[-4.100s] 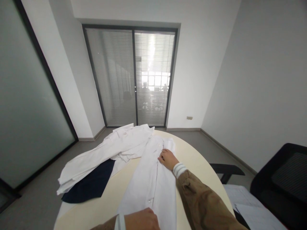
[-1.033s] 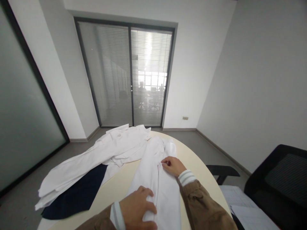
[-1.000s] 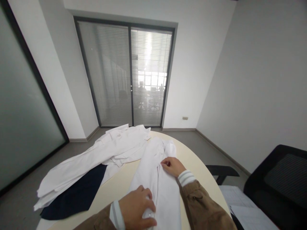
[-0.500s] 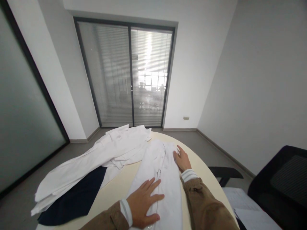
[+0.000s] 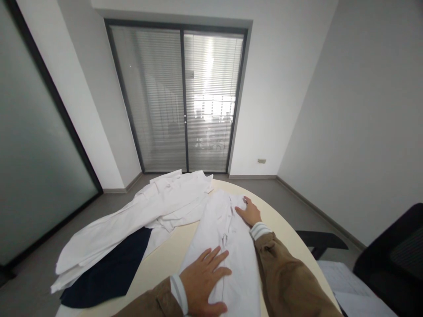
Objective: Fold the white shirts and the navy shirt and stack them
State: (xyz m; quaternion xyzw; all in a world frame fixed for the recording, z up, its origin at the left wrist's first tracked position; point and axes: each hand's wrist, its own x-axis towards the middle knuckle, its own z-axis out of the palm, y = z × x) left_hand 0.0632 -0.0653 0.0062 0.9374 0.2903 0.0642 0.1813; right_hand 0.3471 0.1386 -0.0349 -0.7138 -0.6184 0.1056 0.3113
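A long white buttoned garment [image 5: 228, 246] lies lengthwise on the cream round table [image 5: 165, 259], running away from me. My left hand [image 5: 205, 281] rests flat on its near part with the fingers spread, holding nothing. My right hand [image 5: 249, 213] lies flat, fingers stretched out, on the garment's far right edge near the collar end. Both arms wear brown sleeves with striped white cuffs.
A heap of white garments [image 5: 148, 211] sprawls over the table's far left, with a dark navy cloth [image 5: 112, 268] under it. A black chair [image 5: 393, 264] and white papers [image 5: 346, 286] are at the right. Glass doors with blinds [image 5: 185, 101] stand behind.
Both hands went from pinching the garment along its buttoned front to lying flat on it. The right hand slid farther away toward the collar end; the left spread its fingers.
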